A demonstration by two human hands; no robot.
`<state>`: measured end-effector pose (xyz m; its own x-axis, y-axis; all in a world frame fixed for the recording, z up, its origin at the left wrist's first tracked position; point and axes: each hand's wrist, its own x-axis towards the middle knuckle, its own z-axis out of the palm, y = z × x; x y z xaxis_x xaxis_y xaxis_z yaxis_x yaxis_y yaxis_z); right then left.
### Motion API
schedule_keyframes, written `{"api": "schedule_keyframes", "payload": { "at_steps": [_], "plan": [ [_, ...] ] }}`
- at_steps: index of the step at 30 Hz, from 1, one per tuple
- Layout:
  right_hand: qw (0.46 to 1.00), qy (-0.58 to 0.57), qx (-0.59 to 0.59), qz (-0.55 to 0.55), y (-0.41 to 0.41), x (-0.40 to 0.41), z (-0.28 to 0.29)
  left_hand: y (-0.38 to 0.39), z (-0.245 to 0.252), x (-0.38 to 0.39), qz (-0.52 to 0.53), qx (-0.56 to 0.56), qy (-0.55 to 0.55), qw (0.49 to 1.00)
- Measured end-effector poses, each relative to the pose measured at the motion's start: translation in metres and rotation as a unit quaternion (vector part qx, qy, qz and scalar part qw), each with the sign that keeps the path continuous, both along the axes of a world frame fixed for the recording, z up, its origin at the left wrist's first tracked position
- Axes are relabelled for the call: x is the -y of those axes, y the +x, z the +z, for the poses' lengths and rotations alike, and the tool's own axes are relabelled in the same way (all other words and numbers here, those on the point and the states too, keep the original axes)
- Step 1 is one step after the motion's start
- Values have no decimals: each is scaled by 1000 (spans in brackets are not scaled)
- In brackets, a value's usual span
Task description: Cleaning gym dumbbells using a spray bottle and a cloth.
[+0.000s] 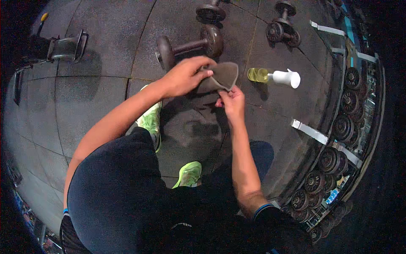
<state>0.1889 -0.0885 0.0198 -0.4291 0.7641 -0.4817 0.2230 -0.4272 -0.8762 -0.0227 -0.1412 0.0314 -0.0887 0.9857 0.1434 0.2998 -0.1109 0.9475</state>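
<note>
A grey-brown cloth with a pale edge is stretched between my two hands above the floor. My left hand pinches its left side between thumb and fingers. At its lower right corner, my right hand grips the edge with the fingertips. Just beyond my left hand, a dark dumbbell lies on the floor, its near part partly hidden by that hand. To the right of the cloth is a spray bottle with a white head and yellowish liquid in its clear body.
More dumbbells lie on the dark rubber floor tiles farther off. A rack with metal supports and rows of dumbbells runs along the right. Equipment with a padded roller stands at the upper left. My lime-green shoes are below.
</note>
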Motion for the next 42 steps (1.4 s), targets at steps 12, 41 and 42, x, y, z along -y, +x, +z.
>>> {"api": "schedule_keyframes", "payload": {
  "at_steps": [12, 41, 42],
  "plan": [
    [928, 366, 55, 46, -85, -155, 56, -112, -8, -45, 284, -219, 53, 932],
    [788, 561, 200, 157, -62, -78, -34, -54, -38, 0, 123, -520, -28, 845],
    [799, 546, 195, 160, -49, -74, -28, -53, -39, -10, 84, -525, -54, 845]
  ]
}}
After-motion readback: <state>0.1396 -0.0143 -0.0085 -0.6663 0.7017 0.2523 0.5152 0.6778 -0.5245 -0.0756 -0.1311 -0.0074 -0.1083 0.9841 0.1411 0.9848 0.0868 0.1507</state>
